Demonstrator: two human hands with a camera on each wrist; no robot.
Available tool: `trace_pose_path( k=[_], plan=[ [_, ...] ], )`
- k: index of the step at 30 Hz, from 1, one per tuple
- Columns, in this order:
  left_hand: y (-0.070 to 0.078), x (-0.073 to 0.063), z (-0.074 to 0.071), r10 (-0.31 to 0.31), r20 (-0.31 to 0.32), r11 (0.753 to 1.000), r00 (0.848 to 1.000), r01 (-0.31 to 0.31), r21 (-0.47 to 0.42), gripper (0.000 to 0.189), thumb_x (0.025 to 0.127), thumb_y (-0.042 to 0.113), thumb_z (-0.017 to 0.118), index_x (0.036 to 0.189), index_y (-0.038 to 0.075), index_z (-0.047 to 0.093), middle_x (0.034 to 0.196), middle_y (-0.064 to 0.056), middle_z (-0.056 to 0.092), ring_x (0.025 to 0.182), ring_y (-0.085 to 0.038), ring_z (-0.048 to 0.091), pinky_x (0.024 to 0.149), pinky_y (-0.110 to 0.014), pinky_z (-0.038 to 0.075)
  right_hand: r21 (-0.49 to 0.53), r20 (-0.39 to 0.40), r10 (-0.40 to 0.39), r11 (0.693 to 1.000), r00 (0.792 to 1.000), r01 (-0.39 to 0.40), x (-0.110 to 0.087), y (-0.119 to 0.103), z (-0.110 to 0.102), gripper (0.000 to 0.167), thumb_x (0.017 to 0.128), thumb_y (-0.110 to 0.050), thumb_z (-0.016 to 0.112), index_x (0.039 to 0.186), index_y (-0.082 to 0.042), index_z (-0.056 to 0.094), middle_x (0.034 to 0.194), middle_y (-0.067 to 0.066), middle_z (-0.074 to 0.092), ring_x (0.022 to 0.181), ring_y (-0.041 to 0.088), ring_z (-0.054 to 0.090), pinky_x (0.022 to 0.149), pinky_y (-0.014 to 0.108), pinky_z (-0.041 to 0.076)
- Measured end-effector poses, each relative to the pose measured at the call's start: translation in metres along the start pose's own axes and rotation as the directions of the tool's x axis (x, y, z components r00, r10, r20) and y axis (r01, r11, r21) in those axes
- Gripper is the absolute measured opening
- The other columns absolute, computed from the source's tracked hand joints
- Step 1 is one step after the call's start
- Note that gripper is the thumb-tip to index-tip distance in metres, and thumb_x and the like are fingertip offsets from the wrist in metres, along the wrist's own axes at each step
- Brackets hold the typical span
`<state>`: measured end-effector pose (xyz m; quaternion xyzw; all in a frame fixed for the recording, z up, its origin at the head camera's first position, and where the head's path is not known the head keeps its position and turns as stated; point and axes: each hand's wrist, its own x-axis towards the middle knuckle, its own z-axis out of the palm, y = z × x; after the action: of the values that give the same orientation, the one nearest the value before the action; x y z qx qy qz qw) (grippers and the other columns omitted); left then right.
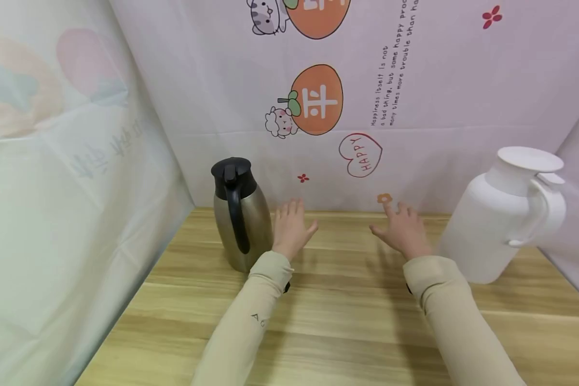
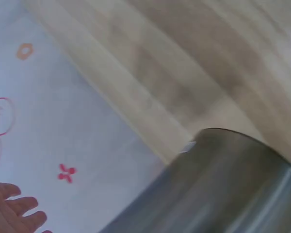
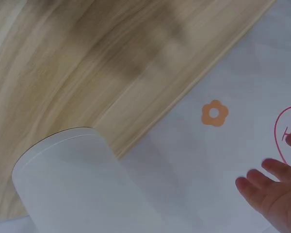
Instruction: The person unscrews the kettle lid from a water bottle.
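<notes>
A steel thermos jug (image 1: 255,214) with a black lid and black handle stands upright at the left of the wooden table. My left hand (image 1: 290,228) is just right of it, fingers spread and holding nothing; the jug's steel body (image 2: 218,184) fills the lower right of the left wrist view. On the right stands a white thermos jug (image 1: 487,225), its lid on and its handle turned to the right. Left of this jug is my right hand (image 1: 405,230), also spread and holding nothing. In the right wrist view the white jug's base (image 3: 72,160) shows at lower left.
The wooden table (image 1: 328,321) meets a printed white cloth wall (image 1: 222,96) at its back edge. Another cloth hanging (image 1: 67,214) borders the left side, and cloth also runs along the right.
</notes>
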<state>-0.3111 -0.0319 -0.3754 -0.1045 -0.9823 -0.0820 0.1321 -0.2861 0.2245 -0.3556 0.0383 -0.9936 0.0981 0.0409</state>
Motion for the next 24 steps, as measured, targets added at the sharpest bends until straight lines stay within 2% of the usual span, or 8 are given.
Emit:
trace_pose_path(
  k=[4, 7, 10, 13, 16, 20, 22, 24],
  plan=[
    [0.002, -0.004, -0.014, 0.029, -0.026, 0.999, 0.999, -0.029, -0.025, 0.064, 0.096, 0.049, 0.045, 0.144, 0.007, 0.039, 0.146, -0.01, 0.045, 0.136, -0.028, 0.041, 0.115, -0.042, 0.031, 0.001, 0.022, -0.024, 1.0, 0.999, 0.024, 0.004, -0.006, 0.002, 0.074, 0.094, -0.046, 0.049, 0.144, 0.005, 0.032, 0.14, 0.04, 0.031, 0.127, 0.057, 0.032, 0.103, 0.066, 0.033],
    [0.004, -0.01, -0.029, 0.053, -0.074, 0.996, 0.996, -0.059, -0.069, 0.056, 0.096, 0.043, 0.048, 0.137, 0.005, 0.049, 0.136, -0.01, 0.056, 0.126, -0.027, 0.052, 0.109, -0.038, 0.04, 0.017, 0.032, -0.037, 0.999, 0.999, 0.036, 0.006, -0.012, 0.003, 0.071, 0.094, -0.044, 0.049, 0.141, 0.006, 0.036, 0.139, 0.039, 0.035, 0.125, 0.056, 0.036, 0.101, 0.065, 0.036],
    [0.005, -0.018, -0.047, 0.063, -0.124, 0.989, 0.99, -0.078, -0.124, 0.047, 0.096, 0.039, 0.051, 0.13, 0.006, 0.056, 0.124, -0.009, 0.065, 0.112, -0.025, 0.063, 0.094, -0.037, 0.051, 0.039, 0.037, -0.049, 0.998, 0.998, 0.047, 0.007, -0.02, 0.004, 0.068, 0.094, -0.042, 0.049, 0.139, 0.008, 0.04, 0.137, 0.038, 0.039, 0.124, 0.055, 0.039, 0.1, 0.064, 0.038],
    [0.006, -0.028, -0.066, 0.05, -0.133, 0.976, 0.99, -0.076, -0.202, 0.042, 0.096, 0.036, 0.052, 0.127, 0.009, 0.06, 0.117, -0.006, 0.069, 0.098, -0.023, 0.069, 0.078, -0.036, 0.057, 0.06, 0.043, -0.064, 0.996, 0.997, 0.061, 0.008, -0.029, 0.003, 0.066, 0.094, -0.041, 0.049, 0.137, 0.008, 0.042, 0.136, 0.038, 0.04, 0.123, 0.055, 0.041, 0.101, 0.063, 0.038],
    [0.002, -0.042, -0.087, 0.002, -0.1, 0.941, 0.995, -0.035, -0.335, 0.038, 0.096, 0.035, 0.051, 0.123, 0.012, 0.062, 0.112, -0.003, 0.071, 0.092, -0.021, 0.07, 0.074, -0.037, 0.056, 0.065, 0.047, -0.095, 0.994, 0.994, 0.092, 0.011, -0.04, 0.002, 0.064, 0.095, -0.04, 0.049, 0.137, 0.008, 0.043, 0.136, 0.037, 0.042, 0.124, 0.053, 0.043, 0.102, 0.061, 0.038],
    [-0.009, -0.061, -0.112, -0.08, -0.08, 0.866, 0.994, 0.03, -0.498, 0.031, 0.096, 0.035, 0.051, 0.114, 0.015, 0.066, 0.104, 0.0, 0.073, 0.09, -0.017, 0.07, 0.078, -0.037, 0.055, 0.088, 0.049, -0.111, 0.99, 0.993, 0.107, 0.016, -0.054, 0.002, 0.063, 0.095, -0.04, 0.05, 0.137, 0.006, 0.044, 0.137, 0.035, 0.043, 0.125, 0.052, 0.043, 0.102, 0.061, 0.039],
    [-0.016, -0.068, -0.121, -0.108, -0.109, 0.84, 0.988, 0.032, -0.541, 0.028, 0.095, 0.034, 0.052, 0.109, 0.016, 0.066, 0.099, 0.001, 0.072, 0.087, -0.015, 0.069, 0.077, -0.035, 0.055, 0.108, 0.048, -0.11, 0.989, 0.993, 0.104, 0.018, -0.06, 0.001, 0.063, 0.094, -0.04, 0.05, 0.138, 0.005, 0.044, 0.138, 0.034, 0.042, 0.125, 0.052, 0.043, 0.101, 0.062, 0.039],
    [-0.023, -0.074, -0.127, -0.132, -0.171, 0.824, 0.976, 0.012, -0.567, 0.024, 0.095, 0.032, 0.053, 0.104, 0.013, 0.066, 0.094, -0.001, 0.071, 0.083, -0.015, 0.068, 0.074, -0.033, 0.055, 0.122, 0.051, -0.104, 0.988, 0.993, 0.097, 0.019, -0.063, 0.0, 0.063, 0.094, -0.04, 0.051, 0.138, 0.005, 0.044, 0.139, 0.033, 0.042, 0.126, 0.051, 0.042, 0.102, 0.061, 0.039]
  ],
)
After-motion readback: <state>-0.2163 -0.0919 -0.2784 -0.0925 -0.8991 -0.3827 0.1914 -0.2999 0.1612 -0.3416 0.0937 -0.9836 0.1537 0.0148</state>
